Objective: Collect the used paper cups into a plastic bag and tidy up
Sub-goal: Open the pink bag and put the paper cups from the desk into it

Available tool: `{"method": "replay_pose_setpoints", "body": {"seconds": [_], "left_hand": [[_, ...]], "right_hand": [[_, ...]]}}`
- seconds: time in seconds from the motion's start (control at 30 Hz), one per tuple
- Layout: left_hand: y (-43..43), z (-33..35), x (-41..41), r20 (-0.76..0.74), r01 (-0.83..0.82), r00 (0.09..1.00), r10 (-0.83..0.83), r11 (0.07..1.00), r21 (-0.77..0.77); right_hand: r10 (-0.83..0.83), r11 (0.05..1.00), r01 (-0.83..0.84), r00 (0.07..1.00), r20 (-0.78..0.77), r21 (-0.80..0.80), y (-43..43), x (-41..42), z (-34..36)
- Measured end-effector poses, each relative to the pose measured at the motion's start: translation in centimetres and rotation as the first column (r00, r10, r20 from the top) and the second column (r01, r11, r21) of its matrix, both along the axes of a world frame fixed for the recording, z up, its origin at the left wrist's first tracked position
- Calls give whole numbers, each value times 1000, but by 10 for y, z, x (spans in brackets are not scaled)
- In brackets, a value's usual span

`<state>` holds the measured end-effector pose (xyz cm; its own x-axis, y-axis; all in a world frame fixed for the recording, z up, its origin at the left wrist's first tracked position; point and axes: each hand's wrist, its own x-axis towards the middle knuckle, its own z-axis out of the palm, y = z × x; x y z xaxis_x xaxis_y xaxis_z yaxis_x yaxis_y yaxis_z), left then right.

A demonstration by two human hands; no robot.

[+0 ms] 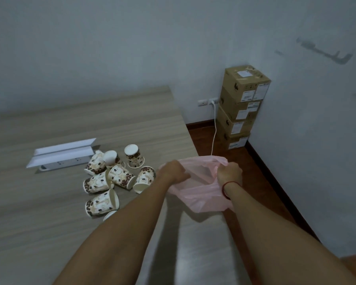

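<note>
Gripping a thin pink plastic bag [195, 192] at its mouth, both hands are closed on the film and hold it above the right edge of the worktop [49, 212]. The left hand [174, 171] is fisted on the near-left part of the rim; the right hand [229, 173] pinches the right part, and between them the mouth gapes a little, showing the pale inside. The rest of the bag sags below the hands and spreads toward the near side, partly over the worktop's edge. A red cord [227, 187] circles the right wrist.

Left of the bag, on the wood-grain worktop, lies a loose cluster of paper cups [113, 177] printed with brown coffee beans. Most lie on their sides with open mouths turned various ways; one cup [133, 156] at the far side of the group stands upside down on its rim. The nearest rim, just beside the left forearm, is half hidden, so its pose cannot be told. The cup closest to the bag [144, 179] lies just beside the left hand (not touching it, as far as can be seen).

Beyond the cups a white power strip [64, 163] lies on the worktop with folded white card [64, 150] resting over it. In the room's corner, four cardboard boxes [240, 108] are stacked against the wall, and a white cable [214, 128] runs down from a wall socket [207, 102] beside them to the dark red floor [261, 182].
</note>
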<state>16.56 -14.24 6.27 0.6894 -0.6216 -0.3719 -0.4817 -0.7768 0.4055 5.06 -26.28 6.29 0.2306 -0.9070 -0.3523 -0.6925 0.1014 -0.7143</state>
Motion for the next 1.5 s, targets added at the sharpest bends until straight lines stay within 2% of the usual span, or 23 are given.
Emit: {"method": "replay_pose_setpoints", "body": {"seconds": [0.13,0.3,0.5,0.7,0.97,1.07,1.17,1.3,1.37,1.5], "left_hand": [[19,16,27,35,-170,984,174,980,-99],[47,3,59,145,-287,948,282,958,16],[72,-41,90,72,-267,963,261,959,95],[72,-68,101,-122,-263,955,272,961,85],[75,-85,101,-171,-269,945,279,960,80],[76,-69,100,-97,-268,960,262,961,-61],[70,-44,99,-92,-140,989,119,950,-278],[53,-21,91,-254,5,964,-76,963,-269],[45,-18,81,-339,-24,939,-63,969,-247],[31,-22,60,-527,-185,847,61,965,-186]], "right_hand": [[23,1000,-23,1000,2,14,14,20,1],[17,998,-16,1000,-16,61,23,37,6],[1,999,2,997,-75,47,28,51,-9],[0,999,4,996,-89,44,39,66,-13],[8,998,-3,997,-70,67,54,75,-15],[7,996,-2,998,-55,92,58,74,-9],[-20,990,23,999,-26,139,58,73,-4],[-17,982,6,998,57,188,58,77,14],[-12,979,-10,994,109,202,58,78,22],[-22,975,-12,988,152,221,58,79,29]]}}
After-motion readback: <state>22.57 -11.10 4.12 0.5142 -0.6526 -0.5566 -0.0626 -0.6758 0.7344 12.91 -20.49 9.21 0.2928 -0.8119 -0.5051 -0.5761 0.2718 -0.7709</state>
